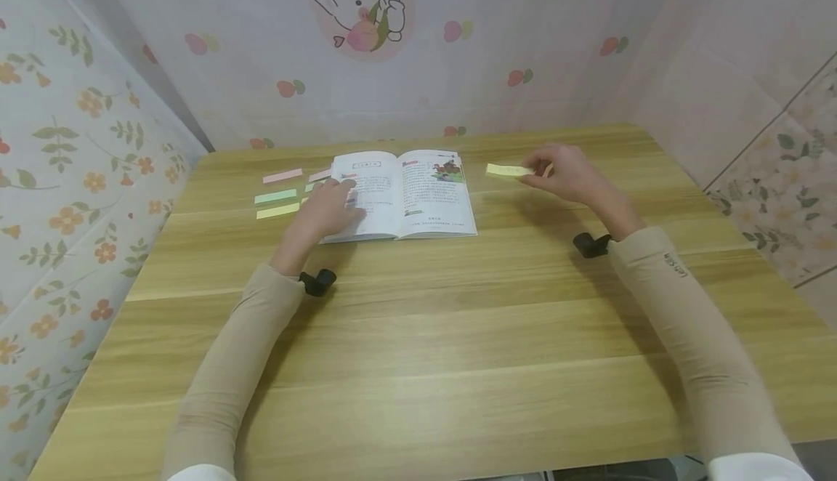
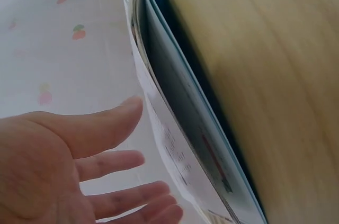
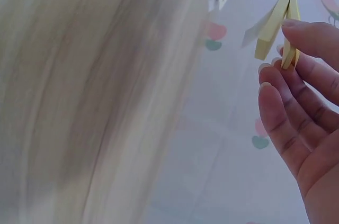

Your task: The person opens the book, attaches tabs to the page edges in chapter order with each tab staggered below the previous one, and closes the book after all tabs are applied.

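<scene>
head view: we look forward and down from above the table [image 1: 418, 365], taking in both forearms and the far wall.
left wrist view: we sit close behind the left hand [image 2: 63, 166], facing along the open book [image 2: 180, 128] edge-on.
right wrist view: we sit close under the right hand [image 3: 304, 107], facing its yellow sticky pad [image 3: 278, 23].
shared: book [image 1: 402, 190], pad [image 1: 508, 170] and both hands [image 1: 330, 208] [image 1: 565, 172] appear in the head view too.
</scene>
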